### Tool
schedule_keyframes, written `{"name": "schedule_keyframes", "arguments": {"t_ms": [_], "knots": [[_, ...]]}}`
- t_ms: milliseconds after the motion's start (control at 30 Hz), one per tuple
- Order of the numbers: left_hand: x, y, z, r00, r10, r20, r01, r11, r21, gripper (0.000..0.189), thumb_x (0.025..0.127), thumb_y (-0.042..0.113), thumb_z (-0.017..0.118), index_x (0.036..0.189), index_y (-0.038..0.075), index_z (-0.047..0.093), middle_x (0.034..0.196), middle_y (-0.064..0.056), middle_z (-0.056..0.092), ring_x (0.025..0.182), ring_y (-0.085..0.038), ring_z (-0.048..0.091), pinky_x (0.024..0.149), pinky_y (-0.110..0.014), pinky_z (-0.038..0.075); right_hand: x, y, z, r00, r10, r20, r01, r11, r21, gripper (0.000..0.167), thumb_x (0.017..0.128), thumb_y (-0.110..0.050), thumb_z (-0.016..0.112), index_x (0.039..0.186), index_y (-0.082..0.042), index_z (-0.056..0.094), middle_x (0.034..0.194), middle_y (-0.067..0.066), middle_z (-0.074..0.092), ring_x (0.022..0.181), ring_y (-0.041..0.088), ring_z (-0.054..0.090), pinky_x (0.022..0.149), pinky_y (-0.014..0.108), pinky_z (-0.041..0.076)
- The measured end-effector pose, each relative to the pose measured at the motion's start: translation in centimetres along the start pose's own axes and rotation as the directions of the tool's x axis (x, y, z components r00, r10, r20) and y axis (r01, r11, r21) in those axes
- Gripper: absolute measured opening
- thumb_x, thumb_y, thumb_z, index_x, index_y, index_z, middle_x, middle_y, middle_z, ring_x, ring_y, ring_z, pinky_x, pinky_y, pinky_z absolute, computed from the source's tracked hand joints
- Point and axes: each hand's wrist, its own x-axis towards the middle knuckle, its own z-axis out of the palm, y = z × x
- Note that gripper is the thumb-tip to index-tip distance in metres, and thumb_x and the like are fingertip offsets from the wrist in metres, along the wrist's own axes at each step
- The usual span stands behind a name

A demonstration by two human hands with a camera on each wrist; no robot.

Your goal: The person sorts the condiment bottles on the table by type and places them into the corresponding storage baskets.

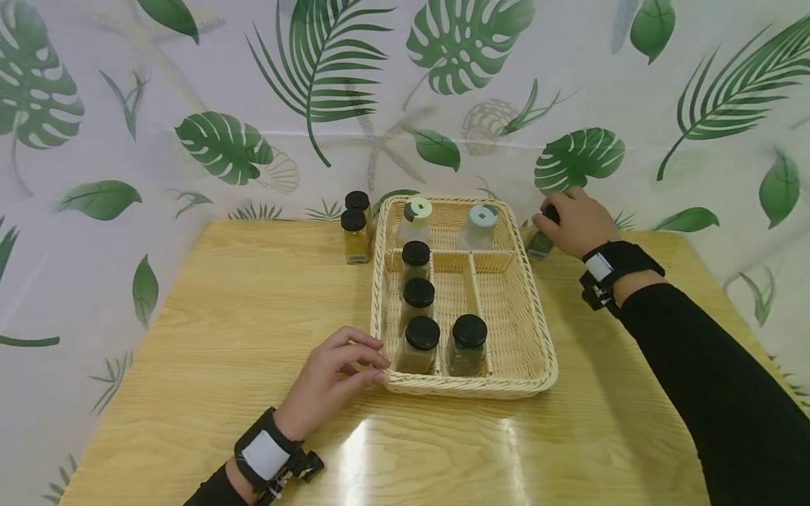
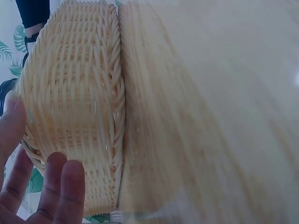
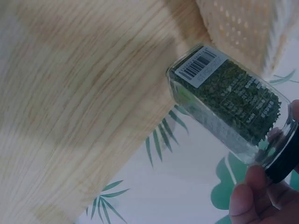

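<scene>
My right hand (image 1: pixel 581 223) grips a glass spice jar (image 3: pixel 224 95) of dried green herbs by its black cap, just outside the right side of the wicker basket (image 1: pixel 545 351). In the right wrist view the jar is tilted, with a barcode label near its base. My left hand (image 1: pixel 338 379) touches the basket's near left corner, its fingers (image 2: pixel 70 191) resting loosely against the woven wall. Inside the basket, black-capped jars (image 1: pixel 419 293) line the left compartment, and one more jar (image 1: pixel 468 344) stands beside them. Two pale-topped jars (image 1: pixel 479 225) occupy the far compartment.
Two black-capped jars (image 1: pixel 356 239) with yellow contents stand on the wooden table (image 1: pixel 253 302) left of the basket's far end. A leaf-patterned cloth (image 1: pixel 228 70) hangs behind the table. Thin wicker dividers (image 1: pixel 476 288) split the basket.
</scene>
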Motion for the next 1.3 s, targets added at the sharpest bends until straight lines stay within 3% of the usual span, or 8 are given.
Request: {"name": "schedule_keyframes", "arguments": {"t_ms": [200,433,700,1000,1300], "knots": [[0.3,0.3,0.8,0.999,-0.021,0.027,0.021,1.000,0.006,0.010,0.089,0.024,0.075,0.098,0.021,0.076,0.120,-0.001,0.063,0.095,-0.013,0.064,0.072,-0.027,0.058,-2.6,0.6,-0.8,0.999,0.006,-0.033,-0.006,1.000,0.008,0.042,0.103,-0.039,0.050,0.116,-0.001,0.062,0.107,0.024,0.053,0.089,0.039,0.053,0.073,0.054,0.047],[0.4,0.6,1.0,0.998,-0.031,0.048,0.030,0.999,0.021,0.010,0.089,0.023,0.074,0.099,0.020,0.076,0.121,-0.001,0.063,0.096,-0.013,0.063,0.073,-0.027,0.058,-4.3,0.2,-1.7,0.999,-0.013,-0.053,0.013,1.000,0.001,0.038,0.102,-0.037,0.052,0.113,-0.002,0.064,0.103,0.021,0.053,0.084,0.036,0.053,0.069,0.052,0.047],[0.9,0.9,0.1,0.999,-0.023,0.022,0.021,0.998,0.065,0.010,0.089,0.019,0.075,0.099,0.017,0.076,0.121,-0.005,0.063,0.094,-0.015,0.063,0.072,-0.029,0.059,-4.1,-2.0,-3.4,0.990,-0.077,-0.117,0.078,0.997,0.006,0.036,0.102,-0.034,0.052,0.113,-0.002,0.065,0.106,0.022,0.055,0.087,0.037,0.054,0.073,0.053,0.048],[0.9,1.1,-0.2,0.998,-0.049,0.036,0.047,0.996,0.071,0.010,0.090,0.019,0.074,0.099,0.017,0.076,0.122,-0.005,0.063,0.096,-0.018,0.063,0.073,-0.027,0.059,-4.7,-3.9,-4.7,0.973,-0.152,-0.174,0.151,0.988,-0.020,0.030,0.100,-0.030,0.056,0.111,-0.004,0.067,0.103,0.019,0.056,0.082,0.034,0.054,0.071,0.049,0.049],[0.4,1.3,-0.1,0.998,-0.055,0.030,0.053,0.996,0.074,0.010,0.090,0.018,0.074,0.099,0.016,0.076,0.123,-0.007,0.063,0.094,-0.015,0.062,0.072,-0.029,0.059,-5.3,-5.9,-5.6,0.969,-0.193,-0.154,0.198,0.980,0.015,0.031,0.101,-0.033,0.056,0.114,-0.006,0.066,0.111,0.018,0.057,0.089,0.034,0.056,0.076,0.050,0.051]]}}
